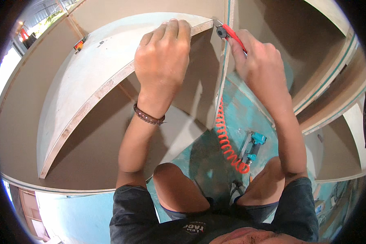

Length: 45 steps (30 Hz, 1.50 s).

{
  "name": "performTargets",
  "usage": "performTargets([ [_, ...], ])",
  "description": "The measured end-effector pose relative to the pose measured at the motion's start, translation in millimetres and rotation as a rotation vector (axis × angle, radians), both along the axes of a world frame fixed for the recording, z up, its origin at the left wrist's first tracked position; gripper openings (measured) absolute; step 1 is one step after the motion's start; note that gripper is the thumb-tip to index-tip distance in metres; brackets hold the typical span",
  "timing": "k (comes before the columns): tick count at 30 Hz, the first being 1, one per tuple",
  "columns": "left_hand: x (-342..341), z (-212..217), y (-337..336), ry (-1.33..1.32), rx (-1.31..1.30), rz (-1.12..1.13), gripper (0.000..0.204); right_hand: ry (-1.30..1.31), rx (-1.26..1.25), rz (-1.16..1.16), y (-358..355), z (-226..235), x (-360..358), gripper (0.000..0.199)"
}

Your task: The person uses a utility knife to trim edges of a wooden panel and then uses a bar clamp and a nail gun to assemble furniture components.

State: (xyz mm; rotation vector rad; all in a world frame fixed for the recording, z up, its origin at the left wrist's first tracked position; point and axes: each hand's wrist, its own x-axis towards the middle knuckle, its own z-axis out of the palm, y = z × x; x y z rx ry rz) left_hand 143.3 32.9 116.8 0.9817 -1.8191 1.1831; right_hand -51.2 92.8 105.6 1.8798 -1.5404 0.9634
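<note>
The right hand [263,61] has its fingers wrapped around a red utility knife [234,35], its tip at the curved white shelf's [110,46] right corner beside an upright panel [225,61], while the left hand [163,61] lies over the shelf's edge, how firmly I cannot tell.

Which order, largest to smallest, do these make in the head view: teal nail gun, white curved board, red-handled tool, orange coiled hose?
1. White curved board
2. Orange coiled hose
3. Teal nail gun and red-handled tool: too alike to rank
</note>
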Motion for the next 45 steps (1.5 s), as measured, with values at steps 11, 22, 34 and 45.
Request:
performTargets([
  [11,-1,-2,0,0.03,-0.007,-0.018,0.024,-0.283,0.042,0.162,11,-14,-10,0.023],
  [22,-6,2,9,0.026,0.025,-0.068,0.021,-0.211,0.026,0.044,-6,-17,4,0.018],
  [34,-9,5,12,-0.01,0.043,0.056,0.033,-0.173,0.342,0.157,8,-10,-5,0.017],
  [45,-20,2,11,-0.008,0.015,0.125,0.033,-0.585,0.037,0.22,-7,-45,0,0.016],
])
